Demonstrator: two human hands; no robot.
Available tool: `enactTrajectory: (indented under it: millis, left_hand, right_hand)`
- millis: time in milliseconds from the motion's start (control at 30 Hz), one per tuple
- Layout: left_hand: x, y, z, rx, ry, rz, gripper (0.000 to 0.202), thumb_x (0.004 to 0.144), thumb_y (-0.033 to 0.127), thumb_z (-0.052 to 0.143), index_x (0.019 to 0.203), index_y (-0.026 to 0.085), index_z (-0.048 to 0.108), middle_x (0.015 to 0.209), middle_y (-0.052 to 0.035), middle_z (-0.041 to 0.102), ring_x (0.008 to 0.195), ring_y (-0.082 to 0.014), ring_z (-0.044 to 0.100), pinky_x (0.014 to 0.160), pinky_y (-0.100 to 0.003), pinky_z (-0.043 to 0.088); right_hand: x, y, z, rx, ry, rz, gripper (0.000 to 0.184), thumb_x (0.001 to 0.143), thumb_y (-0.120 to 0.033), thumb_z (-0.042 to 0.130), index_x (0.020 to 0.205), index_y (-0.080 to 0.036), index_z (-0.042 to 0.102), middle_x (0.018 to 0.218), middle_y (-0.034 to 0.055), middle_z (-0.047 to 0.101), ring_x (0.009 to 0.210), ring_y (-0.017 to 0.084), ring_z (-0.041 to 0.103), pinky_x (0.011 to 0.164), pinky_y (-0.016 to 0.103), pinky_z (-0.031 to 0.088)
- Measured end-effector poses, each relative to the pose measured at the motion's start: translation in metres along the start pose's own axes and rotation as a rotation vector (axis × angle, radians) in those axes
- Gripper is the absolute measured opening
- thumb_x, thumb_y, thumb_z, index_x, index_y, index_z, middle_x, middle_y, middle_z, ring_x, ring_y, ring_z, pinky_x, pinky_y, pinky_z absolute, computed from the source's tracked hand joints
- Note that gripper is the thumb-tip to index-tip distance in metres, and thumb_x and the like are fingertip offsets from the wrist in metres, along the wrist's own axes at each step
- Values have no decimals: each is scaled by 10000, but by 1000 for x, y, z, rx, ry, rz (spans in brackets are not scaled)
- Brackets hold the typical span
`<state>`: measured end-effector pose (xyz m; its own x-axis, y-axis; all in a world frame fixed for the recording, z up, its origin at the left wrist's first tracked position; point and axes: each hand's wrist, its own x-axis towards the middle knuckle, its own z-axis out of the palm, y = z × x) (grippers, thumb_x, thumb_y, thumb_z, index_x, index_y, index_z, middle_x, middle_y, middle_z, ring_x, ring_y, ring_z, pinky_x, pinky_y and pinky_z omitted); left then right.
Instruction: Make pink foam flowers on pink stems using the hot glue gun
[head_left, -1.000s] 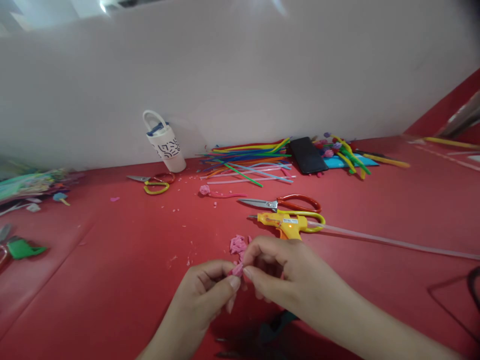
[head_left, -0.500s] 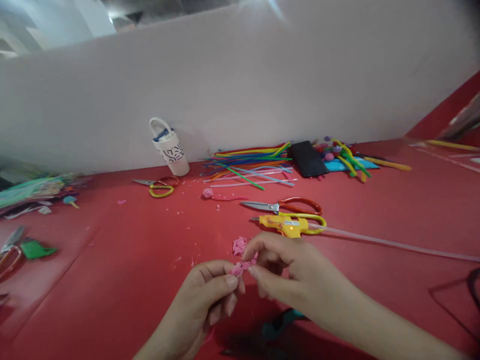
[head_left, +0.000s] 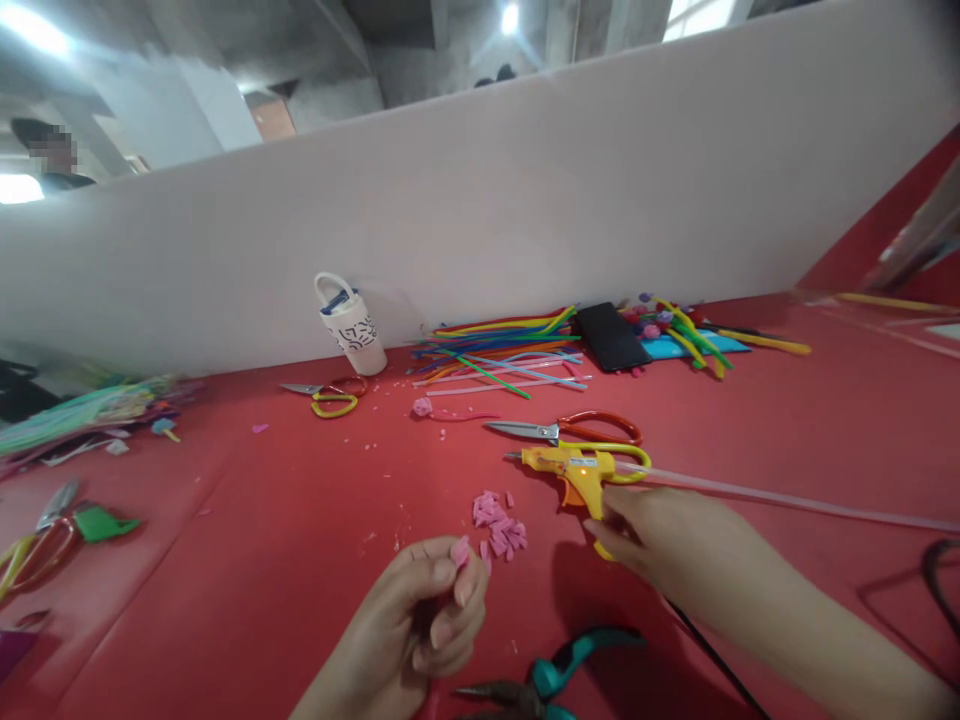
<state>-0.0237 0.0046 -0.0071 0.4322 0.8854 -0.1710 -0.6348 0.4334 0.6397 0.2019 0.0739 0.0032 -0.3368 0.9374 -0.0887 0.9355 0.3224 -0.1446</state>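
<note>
Between its thumb and fingertips, my left hand (head_left: 431,605) pinches a small pink flower bud (head_left: 460,550); most of the bud and whatever is below it are hidden by the fingers. My right hand (head_left: 645,530) has its fingers closed around the handle of a yellow hot glue gun (head_left: 574,465), which lies on the red table (head_left: 285,580). A clear glue stick (head_left: 757,497) extends from the gun's rear. Short pink cut pieces (head_left: 501,525) lie in a loose pile between my hands. Just behind the gun are red-and-yellow-handled scissors (head_left: 525,430).
Teal-handled pliers (head_left: 559,675) lie near the front edge. Farther back are a pink flower with a stem (head_left: 424,407), pipe cleaners (head_left: 495,345), a black phone (head_left: 611,337), a white cup (head_left: 356,335) and second scissors (head_left: 334,400). A white partition (head_left: 525,200) stands behind; beyond it is a person.
My right hand has left the pink pieces and moved right onto the glue gun's handle. The pink pile is uncovered. My left hand keeps its pinch on the bud. The view has tilted up.
</note>
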Motion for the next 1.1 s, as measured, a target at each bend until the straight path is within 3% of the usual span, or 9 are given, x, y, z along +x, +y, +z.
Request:
enactTrajectory:
  millis: [100,233,367,467,567,700,833,933,1100]
  left_hand:
    - [1,-1,1,20,41,5,195,796,220,559,630,123,591,420,75,354,328,-19,169,333,-125,188]
    - [4,-1,3,47,110,-4,195,792,230,566,627,127,579,433,70,388,332,-16,176,335,-126,183]
    - [5,0,4,77,151,4,202,793,234,556,622,128,572,441,66,410,331,-12,183,336,-130,173]
    - [4,-1,5,106,170,20,195,783,229,551,616,133,573,434,68,415,329,-13,181,340,-138,167]
    - [3,-2,5,168,202,34,182,761,228,552,603,141,570,421,69,416,329,-18,183,346,-149,157]
    - [4,-6,7,459,329,37,156,750,232,542,630,145,591,433,52,455,355,-37,247,366,-167,167]
    - [5,-10,12,916,396,101,159,762,224,532,633,154,592,501,43,473,455,-74,364,460,-187,281]
    - [4,-12,16,1056,393,123,175,780,231,516,633,163,583,537,42,460,511,-95,391,502,-201,310]
    - [4,-18,19,986,403,52,141,756,223,545,629,168,570,540,42,461,510,-106,396,488,-201,325]
  right_hand:
    - [1,9,10,-36,2,133,284,808,-349,508,596,-180,593,579,121,632,547,286,616,452,293,248]
    - [14,11,21,64,64,174,292,788,-452,521,731,-175,595,646,126,646,628,307,630,468,291,251]
    - [29,16,33,262,84,196,196,731,-370,569,701,-177,552,653,101,640,609,265,622,459,269,275]
    - [30,18,32,494,98,181,141,747,-323,504,753,-188,546,690,69,651,607,216,626,478,260,358]
    - [23,13,22,727,133,143,241,801,-390,404,908,-202,509,771,35,661,624,170,637,537,251,448]
    - [10,-1,11,1278,198,165,259,703,-384,595,868,-203,510,701,-10,624,614,140,604,569,237,462]
    - [-2,-12,12,1690,-43,179,206,615,-246,686,744,-183,538,486,-55,548,438,105,507,523,251,449]
    - [-10,-23,14,1673,-153,128,115,640,-219,632,703,-177,545,399,-77,478,396,95,458,488,239,419]
    - [-22,-44,8,1417,-209,181,95,590,-183,590,680,-154,589,544,-46,532,487,82,446,458,194,345]
